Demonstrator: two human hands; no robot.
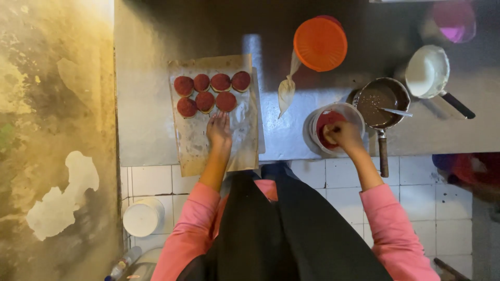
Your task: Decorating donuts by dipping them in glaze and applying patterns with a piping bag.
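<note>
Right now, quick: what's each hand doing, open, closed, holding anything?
Left hand: open, flat on the lined tray, holding nothing.
Right hand: closed, dipped into the tub of red coating; contents can't be told.

Clear tub (336, 126) of red crumbs; seven coated rounds (208, 91) on paper.

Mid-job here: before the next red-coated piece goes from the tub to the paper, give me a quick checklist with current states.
1. Free space on the parchment sheet in front of the seven coated rounds: ok, the near half is bare.
2. Left hand steadying the sheet: ok, it lies flat on the paper just below the rounds.
3. Right hand has a piece: ok, a pale piece sits in its grip at the tub of red coating.
4. Piece fully coated: cannot tell, the hand hides it.
5. Path between tub and sheet: ok, the piping bag lies farther back.
6. Saucepan handle clear of the right forearm: not ok, it is close beside it.
</note>
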